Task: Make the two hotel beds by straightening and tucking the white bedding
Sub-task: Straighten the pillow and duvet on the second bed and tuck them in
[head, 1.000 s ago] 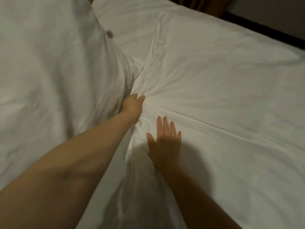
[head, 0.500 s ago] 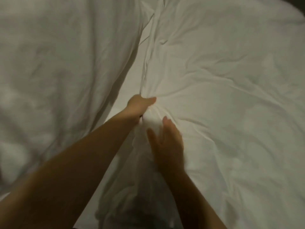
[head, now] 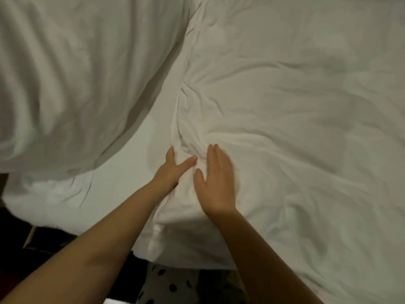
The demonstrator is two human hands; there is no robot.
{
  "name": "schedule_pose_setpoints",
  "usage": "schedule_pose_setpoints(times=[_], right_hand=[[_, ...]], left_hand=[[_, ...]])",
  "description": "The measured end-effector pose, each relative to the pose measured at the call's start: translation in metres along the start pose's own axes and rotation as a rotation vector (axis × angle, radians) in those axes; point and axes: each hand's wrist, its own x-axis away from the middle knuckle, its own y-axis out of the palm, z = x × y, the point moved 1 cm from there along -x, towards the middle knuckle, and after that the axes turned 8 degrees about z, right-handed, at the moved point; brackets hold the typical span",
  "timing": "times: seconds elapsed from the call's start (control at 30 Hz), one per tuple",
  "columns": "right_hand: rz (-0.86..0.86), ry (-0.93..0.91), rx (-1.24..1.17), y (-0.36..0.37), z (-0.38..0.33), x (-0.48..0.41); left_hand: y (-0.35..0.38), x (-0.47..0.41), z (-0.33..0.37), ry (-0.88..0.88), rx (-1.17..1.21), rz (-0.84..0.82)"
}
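Fingers (head: pixel 215 154) straight, the right hand (head: pixel 217 185) presses the duvet (head: pixel 295 128); the left hand (head: pixel 172 172), fingers spread, touches its edge, running six to twelve o'clock; bare sheet (head: pixel 122 172) at nine.

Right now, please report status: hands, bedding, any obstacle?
Left hand open at wrinkled duvet edge. Right hand flat on it. No obstacle seen.

Left hand (head: pixel 173 171) unclenched from duvet fold (head: pixel 186 148); fingers (head: pixel 170 153) now spread on it.

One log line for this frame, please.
step: smoothing duvet | left hand: thumb and finger spread at duvet edge | right hand: flat on duvet | duvet state: creased near hands
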Motion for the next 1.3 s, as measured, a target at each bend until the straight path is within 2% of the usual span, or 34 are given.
schedule_pose_setpoints(times=[0.13, 0.2, 0.27, 0.33, 0.4, 0.47, 0.53, 0.6, 0.67, 0.73, 0.77, 0.83, 0.9, 0.97, 1.03, 1.1, 1.2, 1.3], right_hand=[[0.045, -0.071, 0.004, -0.015, 0.027, 0.073], [0.027, -0.091, 0.009, -0.018, 0.048, 0.113], [-0.005, -0.116, 0.009, -0.024, 0.071, 0.148], [-0.106, -0.168, 0.015, -0.029, 0.092, 0.178], [-0.201, -0.246, 0.092, -0.030, 0.108, 0.195], [-0.232, -0.257, 0.120, -0.031, 0.114, 0.202], [-0.116, -0.256, 0.089, -0.035, 0.103, 0.200], [-0.057, -0.311, 0.053, -0.044, 0.083, 0.200], [-0.140, -0.388, 0.037, -0.043, 0.066, 0.201], [-0.333, -0.357, 0.056, -0.035, 0.059, 0.205], [-0.362, -0.334, 0.080, -0.032, 0.059, 0.205], [-0.348, -0.254, 0.085, -0.028, 0.064, 0.206], [-0.323, -0.182, 0.107, -0.032, 0.076, 0.212], [-0.284, -0.151, 0.154, -0.038, 0.097, 0.218], [-0.251, -0.098, 0.176, -0.049, 0.123, 0.222], [-0.218, -0.033, 0.208, -0.061, 0.153, 0.229], [-0.152, 0.055, 0.255, -0.088, 0.207, 0.244], [-0.083, 0.101, 0.283, -0.116, 0.273, 0.260]], left_hand=[[0.012, 0.051, -0.017, -0.240, -0.120, -0.270], [0.012, 0.073, -0.026, -0.279, -0.223, -0.379], [0.013, 0.092, -0.038, -0.291, -0.249, -0.415], [0.021, 0.116, -0.050, -0.229, -0.357, -0.335], [0.030, 0.139, -0.061, -0.062, -0.423, -0.160], [0.032, 0.158, -0.068, 0.031, -0.245, -0.019], [0.019, 0.177, -0.062, 0.060, -0.064, 0.046], [-0.005, 0.191, -0.051, 0.083, -0.071, 0.085], [-0.029, 0.195, -0.046, 0.081, -0.201, 0.124], [-0.048, 0.185, -0.059, 0.053, -0.465, 0.227], [-0.050, 0.180, -0.069, 0.041, -0.614, 0.306], [-0.038, 0.171, -0.091, 0.088, -0.833, 0.445], [-0.007, 0.174, -0.111, 0.175, -0.875, 0.494], [0.032, 0.179, -0.128, 0.381, -0.902, 0.516], [0.076, 0.188, -0.138, 0.586, -0.967, 0.491], [0.118, 0.196, -0.142, 0.744, -1.018, 0.390], [0.183, 0.210, -0.144, 0.798, -1.078, 0.191], [0.256, 0.225, -0.144, 0.881, -1.100, 0.062]])
